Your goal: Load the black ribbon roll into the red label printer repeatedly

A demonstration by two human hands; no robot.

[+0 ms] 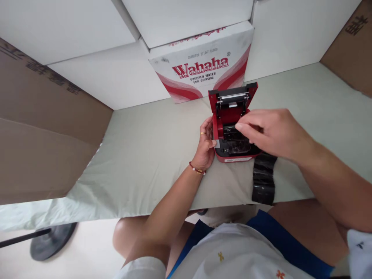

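A small red and black label printer (pixel 221 157) sits on the cloth with its lid (pixel 234 93) raised. Inside lies a roll of glossy black film (pixel 231 131), partly covered by my right hand. My left hand (pixel 205 145) clasps the printer's left side, its thumb on a grey tab at the front left corner. Just above the roll, my right hand (pixel 274 130) has thumb and fingers pinched together; what is between them, if anything, I cannot make out. A wavy black strip (pixel 263 180) lies at the printer's front right and reaches the table edge.
Pale green cloth (pixel 139 155) covers the table. A Wahaha water carton (pixel 200 71) stands behind the printer, against white boxes (pixel 197 19). Brown cardboard boxes (pixel 43 135) flank the left, with another (pixel 351 54) at the far right. A round black base (pixel 52 242) is on the floor.
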